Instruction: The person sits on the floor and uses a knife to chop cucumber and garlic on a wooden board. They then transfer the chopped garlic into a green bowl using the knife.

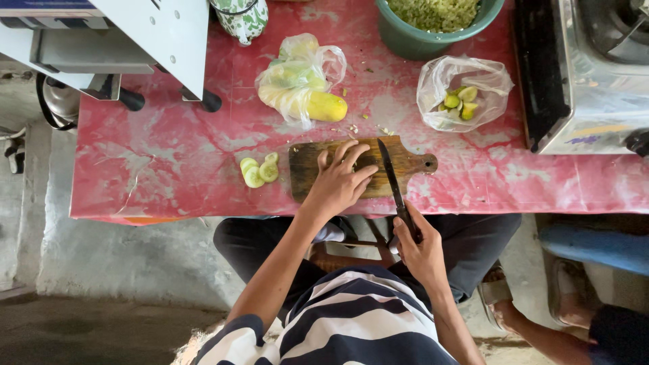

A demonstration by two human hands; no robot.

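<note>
Your left hand (340, 181) lies fingers spread on the wooden cutting board (412, 162) at the near edge of the red desk (169, 155), covering whatever it steadies. Your right hand (418, 247) grips the knife (391, 177), its blade running away from you, just right of those fingers.

A cutting board (405, 165) lies at the centre of the frame on the table (169, 162). Left of it sit cucumber slices (258, 170); above it, a bag of cucumbers (301, 81). Upper right: a bowl (405, 40), another bag (463, 91), then a stove (588, 81).
</note>
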